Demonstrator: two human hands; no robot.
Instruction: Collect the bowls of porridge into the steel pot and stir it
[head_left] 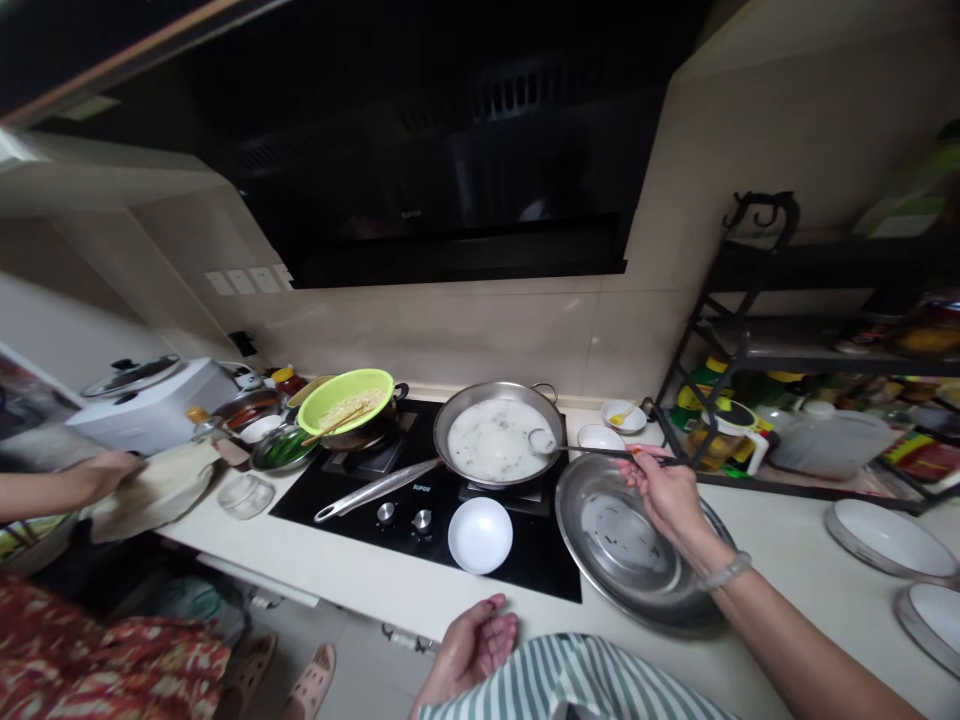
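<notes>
My right hand (667,495) is closed around the dark handle of a ladle (541,441), whose round head rests at the right side of a wide steel frying pan (442,410). White, milky liquid (487,430) with dark bits floats in the pan. Palm up in front of my striped clothing, my left hand (480,645) holds nothing, its fingers loosely apart. Just beyond it, a white bowl (480,535) sits at the front of the black stove (330,505). Below my right hand lies a large steel basin (574,525) with a little liquid and dark bits inside.
On the left burner, a green basin (379,383) of pale food and chopsticks tops a pot. A co-worker's hand (105,475) is beside a pale cloth-like sheet (161,490) at far left. A black rack (697,375) with bottles stands right; a range hood (450,200) hangs above.
</notes>
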